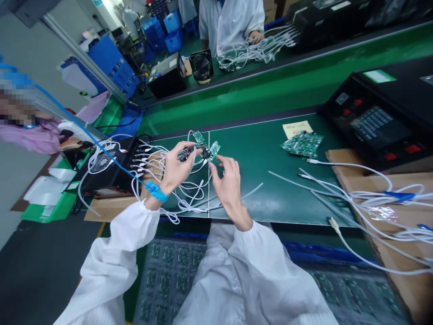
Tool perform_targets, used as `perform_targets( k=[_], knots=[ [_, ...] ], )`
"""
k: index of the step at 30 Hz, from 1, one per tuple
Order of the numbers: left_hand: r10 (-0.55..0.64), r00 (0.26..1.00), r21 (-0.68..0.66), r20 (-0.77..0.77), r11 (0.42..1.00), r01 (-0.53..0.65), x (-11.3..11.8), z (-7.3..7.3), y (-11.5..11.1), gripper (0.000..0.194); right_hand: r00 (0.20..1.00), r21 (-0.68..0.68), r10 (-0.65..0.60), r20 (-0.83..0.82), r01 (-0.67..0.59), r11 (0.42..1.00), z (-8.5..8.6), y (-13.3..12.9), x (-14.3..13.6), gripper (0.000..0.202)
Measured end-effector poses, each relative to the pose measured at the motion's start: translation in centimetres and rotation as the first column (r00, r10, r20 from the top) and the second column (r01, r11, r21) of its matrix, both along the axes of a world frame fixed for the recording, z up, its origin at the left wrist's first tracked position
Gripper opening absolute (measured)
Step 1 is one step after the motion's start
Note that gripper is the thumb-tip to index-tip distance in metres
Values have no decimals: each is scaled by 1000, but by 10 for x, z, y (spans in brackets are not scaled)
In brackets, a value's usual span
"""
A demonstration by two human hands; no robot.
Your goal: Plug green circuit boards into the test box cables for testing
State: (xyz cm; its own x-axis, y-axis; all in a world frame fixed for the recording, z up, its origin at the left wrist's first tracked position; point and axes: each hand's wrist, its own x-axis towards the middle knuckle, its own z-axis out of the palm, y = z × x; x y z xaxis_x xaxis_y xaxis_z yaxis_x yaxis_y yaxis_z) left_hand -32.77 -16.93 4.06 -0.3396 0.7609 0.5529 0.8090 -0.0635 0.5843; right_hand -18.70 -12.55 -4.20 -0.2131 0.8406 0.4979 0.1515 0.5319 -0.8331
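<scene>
My left hand (178, 170), with a blue wrist strap (156, 192) on it, is closed around small green circuit boards. A dark populated board (183, 154) shows at its palm, and another green board (198, 136) sticks up past its fingers. At the right of this bunch, my right hand (228, 183) has its thumb and forefinger at the edge of a circuit board (214, 149). A white cable plug (204, 161) is close to that board, but whether it is plugged in is hard to see. White cables (189, 192) lie below and behind my hands.
On the left stands a black box (111, 174) with several cables plugged in. A pile of circuit boards (304, 143) lies by a yellow note (297, 128). A black device with a screen (382, 122) and bundled cables (382, 198) are at the right. Across the bench a person (232, 25) handles cables.
</scene>
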Motion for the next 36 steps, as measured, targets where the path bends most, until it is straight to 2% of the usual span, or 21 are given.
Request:
perform_targets(
  k=[3, 9, 13, 16, 19, 22, 25, 27, 32, 36],
  knots=[
    [16, 996, -62, 83, 998, -10, -9, 3, 1, 20, 996, 26, 50, 71, -52, 998, -10, 11, -4, 28],
    [43, 980, -87, 193, 996, -26, -20, 2, 0, 30, 978, 46, 188, 89, -192, 980, -10, 16, -8, 24],
    [27, 983, -116, 183, 993, -6, -19, 5, 1, 35, 981, 64, 192, 15, -193, 979, -9, 13, -13, 21],
    [5, 992, -109, 130, 994, 9, -20, 9, 6, 36, 980, 23, 197, -11, -196, 980, -10, 12, -16, 22],
    [-35, 995, -153, 96, 987, 49, -25, 15, 15, 38, 974, -73, 227, -9, -227, 971, -13, 15, -16, 22],
    [-130, 987, -265, 99, 952, 152, -30, 22, 24, 34, 976, -176, 213, -32, -215, 960, -17, 21, -10, 27],
    [-201, 975, -346, 93, 912, 221, -32, 28, 31, 29, 981, -200, 181, -69, -191, 961, -19, 28, -5, 36],
    [-226, 970, -369, 89, 897, 243, -33, 30, 33, 28, 982, -191, 180, -60, -188, 963, -20, 31, -4, 31],
    [-258, 963, -421, 73, 868, 264, -42, 24, 33, 33, 983, -220, 184, -24, -185, 958, -21, 32, -7, 17],
    [-192, 981, -421, 25, 888, 185, -53, 14, 29, 35, 987, -238, 158, 4, -153, 959, -24, 31, -7, 16]
  ],
)
